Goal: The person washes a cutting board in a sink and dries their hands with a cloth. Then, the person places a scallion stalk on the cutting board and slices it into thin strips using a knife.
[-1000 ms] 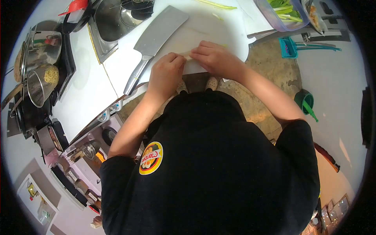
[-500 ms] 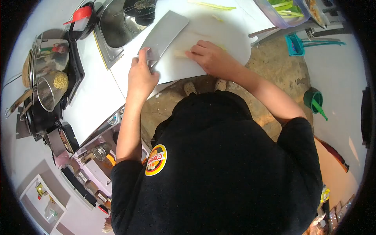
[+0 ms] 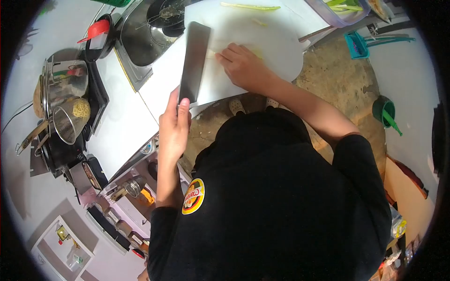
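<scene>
My left hand [image 3: 176,126] is closed around the handle of a wide-bladed cleaver [image 3: 195,58], its thumb along the near end of the blade. The blade points away from me over the left part of a white cutting board [image 3: 276,42]. My right hand [image 3: 243,68] rests on the board to the right of the blade, fingers curled and pressed together over a pale vegetable stalk [image 3: 211,55]. Most of that stalk is hidden under the fingers. A longer green stalk [image 3: 251,6] lies at the far side of the board, with a small yellowish scrap [image 3: 259,22] closer in.
A sink [image 3: 136,42] with a dark pan is at upper left. Further left are a steel pot [image 3: 70,77] and a strainer [image 3: 65,124]. A plastic tub [image 3: 335,18] of green vegetables stands at upper right. A teal dustpan [image 3: 357,46] is beyond it.
My left hand has drawn back towards me and turned the cleaver, so its blade looks narrower and points more straight ahead. My right hand keeps its place on the board. The view has shifted slightly.
</scene>
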`<state>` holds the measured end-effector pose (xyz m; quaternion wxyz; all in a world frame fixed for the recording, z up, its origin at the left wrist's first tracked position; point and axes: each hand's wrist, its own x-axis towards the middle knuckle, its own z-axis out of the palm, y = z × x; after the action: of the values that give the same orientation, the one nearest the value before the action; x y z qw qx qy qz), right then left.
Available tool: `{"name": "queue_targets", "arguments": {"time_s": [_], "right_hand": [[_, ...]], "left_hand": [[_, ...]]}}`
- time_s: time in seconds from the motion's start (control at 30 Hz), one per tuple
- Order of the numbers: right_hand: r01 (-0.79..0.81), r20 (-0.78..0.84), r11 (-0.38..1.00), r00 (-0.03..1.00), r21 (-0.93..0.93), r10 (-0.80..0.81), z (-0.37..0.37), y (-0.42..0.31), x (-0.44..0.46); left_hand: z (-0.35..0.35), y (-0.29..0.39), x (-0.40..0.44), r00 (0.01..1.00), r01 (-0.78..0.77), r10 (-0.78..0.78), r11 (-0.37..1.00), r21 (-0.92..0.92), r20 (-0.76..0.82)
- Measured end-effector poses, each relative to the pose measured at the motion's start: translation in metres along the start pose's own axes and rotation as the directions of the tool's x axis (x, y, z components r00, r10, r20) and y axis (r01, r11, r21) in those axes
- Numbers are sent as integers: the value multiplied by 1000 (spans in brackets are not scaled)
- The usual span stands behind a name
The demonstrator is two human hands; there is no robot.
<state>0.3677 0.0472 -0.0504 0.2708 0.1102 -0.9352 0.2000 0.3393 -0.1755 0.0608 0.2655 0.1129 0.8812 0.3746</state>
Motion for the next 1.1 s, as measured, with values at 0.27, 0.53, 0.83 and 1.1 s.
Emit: {"name": "queue_targets", "arguments": {"time_s": [0.27,0.53,0.83,1.1], "right_hand": [[37,57,999,998,21,-38,-3,8,-4],[17,77,999,997,32,-19,-3,8,-6],[18,74,999,997,35,-20,1,8,-5],[7,72,1000,997,23,-9,-3,6,-4]], "left_hand": [[13,12,-1,994,-106,110,931,349,10],[23,6,0,981,-181,191,888,422,20],[40,29,36,967,-246,249,878,411,47],[34,27,25,983,-180,174,893,414,53]]}}
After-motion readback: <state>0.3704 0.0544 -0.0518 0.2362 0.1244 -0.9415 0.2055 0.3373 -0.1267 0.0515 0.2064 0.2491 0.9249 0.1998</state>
